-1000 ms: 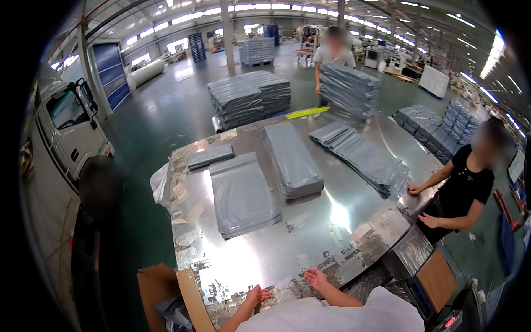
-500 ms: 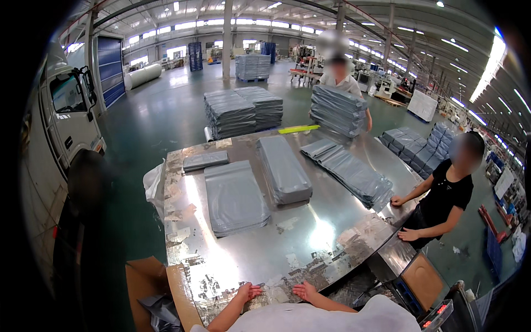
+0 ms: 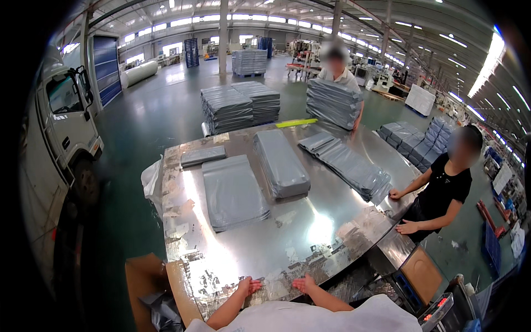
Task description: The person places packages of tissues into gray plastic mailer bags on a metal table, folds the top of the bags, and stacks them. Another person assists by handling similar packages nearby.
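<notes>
My left hand (image 3: 250, 285) rests at the near edge of the metal-topped table (image 3: 287, 243), fingers stretched out and holding nothing. A short way to its right, my right hand (image 3: 303, 284) lies on the same edge, also open with its fingers pointing inward. Beyond them on the table is a flat stack of grey plastic bags (image 3: 235, 191). A taller, long stack of grey bags (image 3: 281, 163) stands to its right, and a fanned-out pile of grey bags (image 3: 348, 166) lies farther right. Behind the flat stack sits a small grey bundle (image 3: 203, 156).
A co-worker in black (image 3: 442, 191) has both hands at the table's right edge. Another person (image 3: 338, 69) stands behind a tall grey bag stack (image 3: 333, 104) at the far side. A cardboard box (image 3: 142, 276) is at lower left, a truck (image 3: 69, 122) farther left, a yellow-green strip (image 3: 296, 123) at the far edge.
The whole view has shifted slightly. Both of my hands stay open at the near edge, and the bag stacks keep their places on the table.
</notes>
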The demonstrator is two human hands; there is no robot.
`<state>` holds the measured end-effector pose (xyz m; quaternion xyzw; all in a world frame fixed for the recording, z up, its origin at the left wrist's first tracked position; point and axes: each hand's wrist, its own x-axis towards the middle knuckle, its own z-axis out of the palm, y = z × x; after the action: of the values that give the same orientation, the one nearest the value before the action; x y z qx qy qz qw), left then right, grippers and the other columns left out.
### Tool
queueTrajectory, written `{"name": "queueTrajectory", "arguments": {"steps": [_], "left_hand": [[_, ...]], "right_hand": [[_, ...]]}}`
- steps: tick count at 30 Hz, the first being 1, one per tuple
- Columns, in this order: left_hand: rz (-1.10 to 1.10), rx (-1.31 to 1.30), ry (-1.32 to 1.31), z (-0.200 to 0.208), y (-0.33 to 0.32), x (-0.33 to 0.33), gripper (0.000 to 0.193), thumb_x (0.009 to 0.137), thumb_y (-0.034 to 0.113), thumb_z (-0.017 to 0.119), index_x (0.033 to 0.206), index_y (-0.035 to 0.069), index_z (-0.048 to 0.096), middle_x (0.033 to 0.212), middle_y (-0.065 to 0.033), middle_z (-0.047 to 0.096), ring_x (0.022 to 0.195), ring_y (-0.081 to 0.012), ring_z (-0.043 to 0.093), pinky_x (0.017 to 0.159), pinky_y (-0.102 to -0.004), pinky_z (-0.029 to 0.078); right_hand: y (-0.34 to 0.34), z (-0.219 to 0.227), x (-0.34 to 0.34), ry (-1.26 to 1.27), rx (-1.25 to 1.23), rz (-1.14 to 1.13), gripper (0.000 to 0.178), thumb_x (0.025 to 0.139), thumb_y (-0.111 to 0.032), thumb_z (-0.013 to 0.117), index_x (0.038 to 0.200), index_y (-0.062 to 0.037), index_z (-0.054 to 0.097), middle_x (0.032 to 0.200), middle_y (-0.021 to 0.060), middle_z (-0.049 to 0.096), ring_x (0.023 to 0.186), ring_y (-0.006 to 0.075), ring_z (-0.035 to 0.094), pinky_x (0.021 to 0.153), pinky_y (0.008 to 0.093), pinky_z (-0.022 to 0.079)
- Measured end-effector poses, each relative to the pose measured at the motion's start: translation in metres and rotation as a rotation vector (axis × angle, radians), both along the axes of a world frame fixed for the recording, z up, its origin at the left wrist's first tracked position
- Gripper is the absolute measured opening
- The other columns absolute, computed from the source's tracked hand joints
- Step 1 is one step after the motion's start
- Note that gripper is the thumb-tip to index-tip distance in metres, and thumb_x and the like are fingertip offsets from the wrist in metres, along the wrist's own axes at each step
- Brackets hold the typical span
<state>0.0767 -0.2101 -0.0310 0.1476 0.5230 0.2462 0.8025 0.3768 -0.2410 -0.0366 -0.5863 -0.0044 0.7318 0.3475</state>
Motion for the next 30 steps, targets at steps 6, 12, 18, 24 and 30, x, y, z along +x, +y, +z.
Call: {"name": "queueTrajectory", "arguments": {"steps": [6, 12, 18, 24, 30], "left_hand": [[-0.009, -0.021, 0.017, 0.003, 0.002, 0.004, 0.052, 0.089, 0.039, 0.028, 0.091, -0.004, 0.058, 0.083, -0.0156, 0.063, 0.058, -0.018, 0.06, 0.042, -0.0199, 0.045], [-0.022, -0.032, 0.062, 0.011, 0.002, 0.003, 0.051, 0.088, 0.041, 0.028, 0.09, -0.001, 0.059, 0.083, -0.0136, 0.064, 0.059, -0.0163, 0.06, 0.042, -0.0195, 0.042], [-0.03, -0.048, 0.081, 0.014, 0.003, 0.006, 0.052, 0.088, 0.041, 0.028, 0.089, -0.001, 0.059, 0.083, -0.014, 0.064, 0.058, -0.0165, 0.059, 0.042, -0.02, 0.042], [-0.009, -0.061, 0.042, 0.014, 0.003, 0.006, 0.053, 0.089, 0.042, 0.028, 0.09, -0.002, 0.058, 0.082, -0.0149, 0.064, 0.055, -0.0163, 0.059, 0.039, -0.0197, 0.042], [-0.021, -0.036, 0.065, 0.013, 0.003, 0.006, 0.052, 0.089, 0.04, 0.028, 0.092, -0.002, 0.058, 0.084, -0.0149, 0.064, 0.056, -0.0156, 0.059, 0.04, -0.0189, 0.042]], "right_hand": [[0.002, 0.005, 0.004, -0.012, -0.075, -0.01, 0.086, 0.08, -0.066, 0.011, 0.099, 0.0066, 0.055, 0.091, 0.0174, 0.062, 0.063, 0.0257, 0.061, 0.037, 0.025, 0.04], [0.005, 0.001, 0.001, -0.02, -0.092, -0.02, 0.087, 0.079, -0.068, 0.012, 0.098, 0.0057, 0.055, 0.088, 0.0163, 0.062, 0.058, 0.0229, 0.059, 0.037, 0.0236, 0.037], [0.006, -0.003, 0.004, -0.016, -0.099, -0.022, 0.088, 0.078, -0.069, 0.013, 0.096, 0.0055, 0.057, 0.087, 0.0161, 0.062, 0.057, 0.0225, 0.059, 0.038, 0.0238, 0.038], [0.005, -0.004, 0.004, -0.031, -0.084, -0.017, 0.088, 0.078, -0.069, 0.013, 0.096, 0.0054, 0.057, 0.087, 0.0162, 0.062, 0.057, 0.0219, 0.059, 0.036, 0.0229, 0.037], [0.004, -0.004, 0.003, -0.036, -0.062, -0.01, 0.093, 0.075, -0.072, 0.01, 0.097, 0.0066, 0.055, 0.087, 0.0177, 0.062, 0.056, 0.0229, 0.058, 0.036, 0.0228, 0.038]]}}
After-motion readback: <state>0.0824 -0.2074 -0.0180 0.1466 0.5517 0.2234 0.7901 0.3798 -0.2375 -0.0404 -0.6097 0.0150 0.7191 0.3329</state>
